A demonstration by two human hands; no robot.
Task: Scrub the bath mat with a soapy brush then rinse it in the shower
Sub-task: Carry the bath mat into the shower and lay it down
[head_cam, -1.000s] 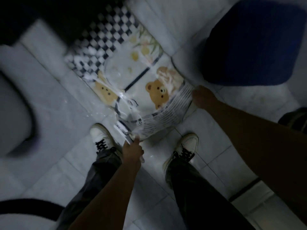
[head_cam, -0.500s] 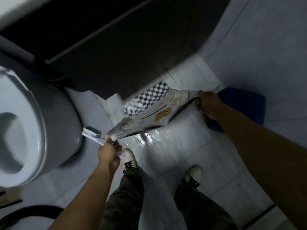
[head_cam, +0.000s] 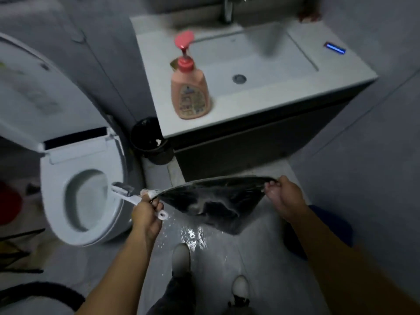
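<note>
Two corners of the bath mat (head_cam: 211,201) are pinched: left hand (head_cam: 146,212), also gripping the brush (head_cam: 123,190), beside the toilet (head_cam: 53,196); right hand (head_cam: 284,198) farther off. It should be carried taut.

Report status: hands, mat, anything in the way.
Hands: left hand grips brush and mat corner; right hand pinches other corner. Mat off floor, dark side up. Close by: toilet left, vanity ahead, wet floor underfoot.
</note>
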